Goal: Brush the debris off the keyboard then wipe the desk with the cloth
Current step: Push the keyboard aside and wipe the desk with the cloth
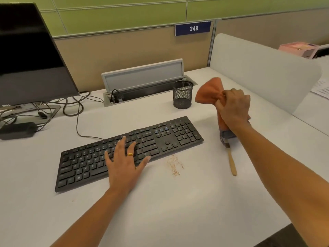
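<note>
**Q:** How far along is the cleaning?

**A:** Reddish debris (175,165) lies on the table (178,207), just near of the keyboard (178,134), so the brushing looks done. The brush (232,162) lies on the table to the keyboard's right. Wiping appears not yet begun.

**Q:** And the hands?

**A:** The left hand (124,159) rests flat on the keys, fingers spread. The right hand (233,107), raised at far right, clenches the bunched orange cloth (208,91) clear of the table, beside a mesh pen cup (183,95).
</note>
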`<state>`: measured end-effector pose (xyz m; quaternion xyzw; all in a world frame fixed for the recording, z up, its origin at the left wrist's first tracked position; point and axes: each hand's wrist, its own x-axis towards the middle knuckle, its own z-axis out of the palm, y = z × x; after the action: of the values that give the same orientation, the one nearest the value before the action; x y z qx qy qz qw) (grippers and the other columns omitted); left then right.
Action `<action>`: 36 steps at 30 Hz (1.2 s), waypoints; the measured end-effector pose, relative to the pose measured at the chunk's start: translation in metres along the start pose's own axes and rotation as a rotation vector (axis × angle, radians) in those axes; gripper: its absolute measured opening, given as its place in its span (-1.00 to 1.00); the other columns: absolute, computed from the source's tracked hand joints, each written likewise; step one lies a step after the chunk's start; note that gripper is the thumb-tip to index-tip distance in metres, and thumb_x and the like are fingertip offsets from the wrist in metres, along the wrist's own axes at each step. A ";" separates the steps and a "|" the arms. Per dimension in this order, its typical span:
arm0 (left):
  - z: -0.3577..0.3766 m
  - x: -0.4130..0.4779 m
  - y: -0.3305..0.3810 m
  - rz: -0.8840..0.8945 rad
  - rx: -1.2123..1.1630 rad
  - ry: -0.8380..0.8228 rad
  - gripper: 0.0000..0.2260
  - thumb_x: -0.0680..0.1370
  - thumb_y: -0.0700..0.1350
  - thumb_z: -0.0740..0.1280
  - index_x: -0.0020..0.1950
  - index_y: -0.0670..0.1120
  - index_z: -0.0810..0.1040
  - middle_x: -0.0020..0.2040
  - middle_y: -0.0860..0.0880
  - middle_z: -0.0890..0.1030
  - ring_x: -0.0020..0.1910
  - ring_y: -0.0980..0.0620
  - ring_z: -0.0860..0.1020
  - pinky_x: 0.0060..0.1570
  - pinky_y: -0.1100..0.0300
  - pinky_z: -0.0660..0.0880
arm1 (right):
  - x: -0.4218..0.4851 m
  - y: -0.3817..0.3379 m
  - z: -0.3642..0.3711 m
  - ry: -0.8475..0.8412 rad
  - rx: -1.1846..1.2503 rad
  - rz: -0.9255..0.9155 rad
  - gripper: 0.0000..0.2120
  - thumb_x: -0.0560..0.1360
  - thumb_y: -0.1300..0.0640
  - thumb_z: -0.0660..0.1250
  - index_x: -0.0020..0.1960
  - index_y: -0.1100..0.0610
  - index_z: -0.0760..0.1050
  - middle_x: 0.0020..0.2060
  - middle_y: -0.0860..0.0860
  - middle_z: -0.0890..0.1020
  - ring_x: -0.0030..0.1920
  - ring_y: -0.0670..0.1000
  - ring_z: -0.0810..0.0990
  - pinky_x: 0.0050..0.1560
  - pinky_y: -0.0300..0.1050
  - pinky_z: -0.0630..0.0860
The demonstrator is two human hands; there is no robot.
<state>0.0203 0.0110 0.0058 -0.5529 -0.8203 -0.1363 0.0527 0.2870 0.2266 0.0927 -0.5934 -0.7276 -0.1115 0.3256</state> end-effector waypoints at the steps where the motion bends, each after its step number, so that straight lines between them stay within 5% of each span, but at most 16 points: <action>1: -0.001 -0.002 -0.004 -0.005 0.003 0.014 -0.15 0.40 0.44 -0.22 0.49 -0.02 0.30 0.56 -0.06 0.07 0.54 -0.03 0.04 0.43 -0.22 -0.12 | 0.001 -0.017 -0.002 0.029 0.015 -0.085 -0.75 0.50 0.07 0.27 0.00 0.26 0.52 -0.13 0.21 0.58 -0.07 0.22 0.48 -0.04 0.04 0.32; 4: -0.007 -0.005 -0.022 -0.078 -0.023 0.067 -0.20 0.44 0.39 -0.19 0.44 -0.06 0.37 0.54 -0.09 0.15 0.51 -0.07 0.13 0.41 -0.28 -0.08 | -0.009 -0.069 0.001 0.057 0.031 -0.319 -0.76 0.40 0.08 0.39 -0.06 0.23 0.53 -0.12 0.18 0.60 -0.05 0.21 0.51 -0.06 0.03 0.37; 7: -0.015 -0.009 -0.050 -0.188 -0.048 0.132 -0.24 0.47 0.37 -0.16 0.41 -0.08 0.41 0.52 -0.11 0.19 0.49 -0.11 0.18 0.39 -0.32 -0.06 | -0.033 -0.115 0.017 -0.124 0.041 -0.431 -0.73 0.44 0.06 0.35 0.04 0.22 0.51 0.05 0.16 0.57 0.10 0.20 0.48 0.05 0.07 0.37; 11: -0.027 -0.020 -0.096 -0.358 -0.045 0.226 -0.35 0.58 0.32 -0.02 0.38 -0.14 0.44 0.49 -0.16 0.24 0.47 -0.12 0.21 0.35 -0.35 0.00 | -0.065 -0.148 0.040 -0.423 0.154 -0.374 -0.72 0.53 0.07 0.21 0.17 0.20 0.41 0.12 0.12 0.49 0.06 0.13 0.50 -0.04 -0.04 0.40; 18: -0.036 -0.053 -0.149 -0.600 -0.093 0.260 -0.36 0.52 0.26 -0.04 0.43 -0.10 0.37 0.51 -0.14 0.19 0.49 -0.10 0.18 0.38 -0.33 -0.05 | -0.105 -0.217 0.042 -0.482 0.416 -0.442 -0.78 0.50 0.16 0.23 0.11 0.23 0.40 0.04 0.14 0.53 0.01 0.14 0.49 -0.05 -0.05 0.36; 25: -0.031 -0.056 -0.153 -0.529 -0.019 0.241 -0.28 0.53 0.33 -0.14 0.42 -0.13 0.37 0.49 -0.15 0.25 0.46 -0.10 0.24 0.36 -0.34 -0.02 | -0.147 -0.319 0.050 -0.646 0.501 -0.643 -0.59 0.54 0.31 0.14 0.38 0.22 0.27 0.25 0.21 0.44 0.21 0.21 0.38 0.17 0.07 0.34; 31: -0.032 -0.059 -0.155 -0.501 -0.015 0.277 -0.27 0.52 0.29 -0.17 0.46 -0.18 0.28 0.48 -0.17 0.26 0.44 -0.13 0.27 0.35 -0.34 0.02 | -0.182 -0.354 0.026 -0.759 0.495 -0.879 -0.55 0.57 0.16 0.13 0.45 0.06 0.22 0.32 0.11 0.41 0.29 0.16 0.29 0.20 0.06 0.28; 36: -0.032 -0.060 -0.155 -0.451 -0.018 0.249 -0.27 0.51 0.31 -0.13 0.48 -0.15 0.25 0.48 -0.16 0.26 0.45 -0.13 0.26 0.36 -0.32 0.03 | -0.173 -0.336 0.027 -0.717 0.428 -0.818 -0.54 0.57 0.15 0.10 0.45 -0.06 0.21 0.38 0.01 0.37 0.34 0.12 0.27 0.22 0.09 0.29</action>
<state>-0.1017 -0.1059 -0.0032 -0.3355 -0.9088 -0.2189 0.1169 -0.0222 0.0139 0.0423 -0.1857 -0.9687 0.1291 0.1024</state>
